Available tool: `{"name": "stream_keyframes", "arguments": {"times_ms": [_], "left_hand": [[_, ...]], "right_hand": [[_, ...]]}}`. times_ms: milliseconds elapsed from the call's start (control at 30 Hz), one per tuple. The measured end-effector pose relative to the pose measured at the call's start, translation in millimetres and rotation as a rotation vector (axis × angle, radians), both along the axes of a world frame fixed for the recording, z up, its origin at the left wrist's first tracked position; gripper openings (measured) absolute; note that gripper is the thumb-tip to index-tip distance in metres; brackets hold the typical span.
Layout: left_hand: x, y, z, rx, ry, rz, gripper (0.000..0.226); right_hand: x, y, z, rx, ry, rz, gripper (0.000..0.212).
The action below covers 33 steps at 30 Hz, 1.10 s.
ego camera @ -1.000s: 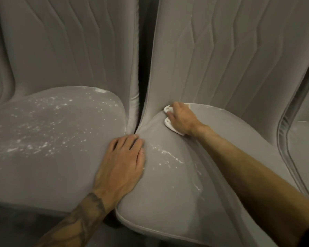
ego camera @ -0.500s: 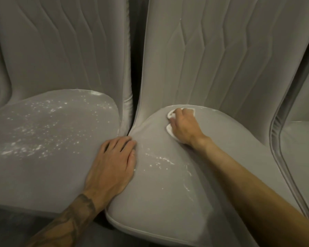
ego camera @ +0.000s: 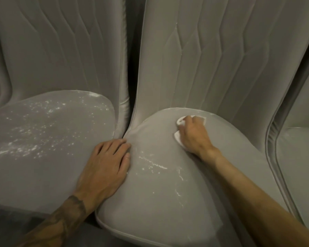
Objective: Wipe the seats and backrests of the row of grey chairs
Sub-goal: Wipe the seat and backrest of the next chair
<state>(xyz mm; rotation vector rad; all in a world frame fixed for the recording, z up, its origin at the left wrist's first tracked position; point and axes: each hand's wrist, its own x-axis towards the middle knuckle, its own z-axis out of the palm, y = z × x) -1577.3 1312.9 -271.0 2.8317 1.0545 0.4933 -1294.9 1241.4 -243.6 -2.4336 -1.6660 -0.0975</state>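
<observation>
The right hand (ego camera: 193, 134), fingers curled on a white cloth (ego camera: 178, 139), works the middle seat (ego camera: 168, 202) near its backrest (ego camera: 221, 59); the left hand (ego camera: 105, 168) lies flat, holding nothing; the left seat (ego camera: 34, 139) remains heavily speckled, apparently unwiped.

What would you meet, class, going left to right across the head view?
Powder-speckled left seat → left hand → white cloth held under the right hand → far-right chair seat.
</observation>
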Motion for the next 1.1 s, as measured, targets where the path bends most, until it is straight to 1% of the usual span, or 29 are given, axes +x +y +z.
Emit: {"name": "stream_keyframes", "arguments": {"times_ms": [100,167,200,233,333,400,467,533,600,633,667,767,833,867,933,1033,1100], "left_hand": [[-1,0,-2,0.013,-0.011,-0.012,0.045],[-2,3,-4,0.014,-0.015,-0.014,0.046],[-2,4,-5,0.021,-0.012,-0.017,0.046],[-2,5,-5,0.03,-0.008,-0.023,0.045],[0,4,-5,0.046,-0.013,-0.025,0.044],[0,6,-5,0.058,-0.007,-0.035,0.041],[-1,7,-5,0.074,-0.011,-0.048,0.039],[1,6,-4,0.083,-0.019,-0.054,0.039],[-1,6,-3,0.072,-0.012,-0.062,0.039],[-2,6,-3,0.065,-0.012,-0.067,0.038],[-3,7,-2,0.061,-0.015,-0.075,0.037],[-6,7,0,0.057,-0.037,-0.089,0.034],[-6,6,1,0.047,-0.038,-0.089,0.033],[-6,6,2,0.042,-0.037,-0.091,0.033],[-6,6,4,0.027,-0.016,-0.096,0.035],[-8,7,8,-0.01,0.024,-0.104,0.041],[-8,7,9,-0.029,0.036,-0.106,0.045]], "right_hand": [[-50,-14,-5,0.094,0.078,0.186,0.027],[-56,-27,-6,0.106,0.105,0.342,0.022],[-45,-33,-2,0.093,0.122,0.331,0.021],[-30,-39,2,0.071,0.1,0.267,0.022],[12,-59,11,0.013,0.034,-0.005,0.025],[10,-68,11,0.014,0.035,-0.135,0.024],[-17,-65,7,0.078,0.059,-0.164,0.02],[-49,-60,1,0.158,0.135,-0.067,0.017],[-68,-55,-2,0.143,0.17,0.039,0.016],[-67,-56,0,0.124,0.161,0.028,0.016],[-60,-61,3,0.098,0.148,-0.022,0.017],[-43,-85,12,0.002,0.075,-0.295,0.024],[-57,-91,17,0.003,0.028,-0.414,0.023],[-72,-86,15,0.006,0.006,-0.415,0.024],[-109,-69,7,0.022,-0.021,-0.32,0.03],[-141,-58,4,0.032,0.055,-0.164,0.033],[-127,-71,12,-0.025,0.044,-0.213,0.033]]}}
